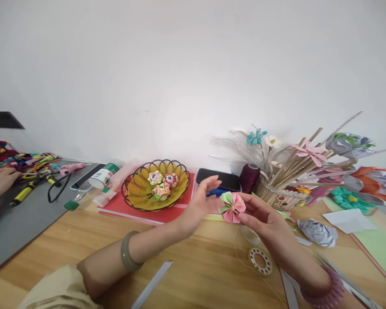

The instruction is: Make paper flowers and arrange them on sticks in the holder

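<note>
A folded paper flower (pixel 232 207) in pink and light green is pinched at its right edge by my right hand (pixel 260 214), above the front of the table. My left hand (pixel 204 201) is beside the flower's left side, fingers apart and slightly blurred; whether a fingertip touches the petals I cannot make out. Beneath the flower a thin cord runs down past a round spool (pixel 260 261) with holes around its rim. A yellow woven basket (pixel 135 195) with several small folded paper flowers (pixel 161 192) stands left of my left hand.
Behind my hands lie a dark phone (pixel 218 179) and a purple thread cone (pixel 249 177). A stick-covered pot (pixel 276 195) of craft flowers stands right, near a grey folded paper piece (pixel 317 232). At far left, another person's hand (pixel 1 182) rests by coloured yarn and a pink glue gun (pixel 71 168).
</note>
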{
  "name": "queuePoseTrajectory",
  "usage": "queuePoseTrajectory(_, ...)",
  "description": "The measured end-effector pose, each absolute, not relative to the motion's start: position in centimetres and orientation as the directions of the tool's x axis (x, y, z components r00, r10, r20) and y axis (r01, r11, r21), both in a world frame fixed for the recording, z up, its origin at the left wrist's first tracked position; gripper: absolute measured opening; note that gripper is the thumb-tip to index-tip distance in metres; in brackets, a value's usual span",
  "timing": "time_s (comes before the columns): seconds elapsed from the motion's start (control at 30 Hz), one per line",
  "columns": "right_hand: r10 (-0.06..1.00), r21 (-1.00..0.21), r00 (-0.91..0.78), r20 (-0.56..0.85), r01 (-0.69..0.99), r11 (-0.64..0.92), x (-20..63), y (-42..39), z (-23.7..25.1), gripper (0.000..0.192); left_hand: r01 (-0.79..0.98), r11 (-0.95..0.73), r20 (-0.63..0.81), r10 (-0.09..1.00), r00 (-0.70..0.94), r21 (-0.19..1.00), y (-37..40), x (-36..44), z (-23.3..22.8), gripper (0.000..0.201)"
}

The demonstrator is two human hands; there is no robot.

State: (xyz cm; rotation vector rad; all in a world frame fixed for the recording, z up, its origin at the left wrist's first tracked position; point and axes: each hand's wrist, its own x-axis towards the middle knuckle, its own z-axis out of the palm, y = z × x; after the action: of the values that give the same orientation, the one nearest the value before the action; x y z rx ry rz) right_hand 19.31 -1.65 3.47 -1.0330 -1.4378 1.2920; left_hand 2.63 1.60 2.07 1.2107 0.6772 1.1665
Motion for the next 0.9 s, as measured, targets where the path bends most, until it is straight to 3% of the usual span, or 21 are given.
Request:
queuePoseTrajectory(0.07,0.968,-0.992,-0.218,0.121,-0.005,0.123,19.7,-1.4,3.4,0.042,-0.412,0.143,-0.02,0.957,0.289,0.9,1.9,2.8,1.9,0.046)
queuePoseTrajectory(0.13,0.964,-0.99,-0.228,0.135,0.012,0.142,19.9,-1.3,3.4,0.04,-0.435,0.264,-0.114,0.933,0.34,0.861,1.9,3.0,1.7,0.033)
queuePoseTrajectory(0.2,0.964,-0.987,-0.231,0.135,0.053,0.151,20.0,-1.2,3.3,0.039,-0.463,0.244,-0.072,0.931,0.358,0.852,1.6,3.1,1.4,0.023)
queuePoseTrajectory(0.27,0.97,-0.984,-0.208,0.127,0.098,0.15,20.1,-1.0,3.1,0.04,-0.447,0.127,0.019,0.952,0.307,0.885,1.4,3.2,1.3,0.03)
queuePoseTrajectory(0.33,0.981,-0.982,-0.152,0.12,0.125,0.14,20.2,-0.9,2.9,0.041,-0.313,-0.011,0.09,0.967,0.236,0.95,1.6,2.9,1.7,0.042)
queuePoseTrajectory(0.43,0.992,-0.984,-0.083,0.099,0.137,0.11,20.3,-0.8,2.7,0.042,0.097,-0.247,0.213,0.938,0.272,0.964,3.2,0.7,3.7,0.04)
queuePoseTrajectory(0.5,0.994,-0.987,-0.083,0.07,0.142,0.081,20.1,-0.9,2.9,0.042,0.452,-0.449,0.273,0.874,0.403,0.771,4.7,-2.0,5.5,0.036)
queuePoseTrajectory(0.57,0.994,-0.987,-0.104,0.04,0.149,0.055,19.8,-1.1,3.1,0.04,0.745,-0.46,0.178,0.885,0.43,0.484,6.1,-5.2,7.0,0.032)
queuePoseTrajectory(0.67,0.992,-0.986,-0.122,0.018,0.16,0.038,19.5,-1.3,3.1,0.039,0.814,-0.425,0.058,0.896,0.44,0.395,7.0,-9.4,7.8,0.029)
queuePoseTrajectory(0.8,0.992,-0.981,-0.122,-0.026,0.194,-0.002,19.3,-1.0,2.6,0.043,0.922,-0.269,0.001,0.96,0.28,0.279,5.9,-11.5,6.1,0.057)
queuePoseTrajectory(0.9,0.991,-0.978,-0.131,-0.037,0.21,-0.009,19.2,-0.7,2.4,0.045,0.938,-0.162,0.009,0.986,0.167,0.306,5.1,-11.0,4.1,0.07)
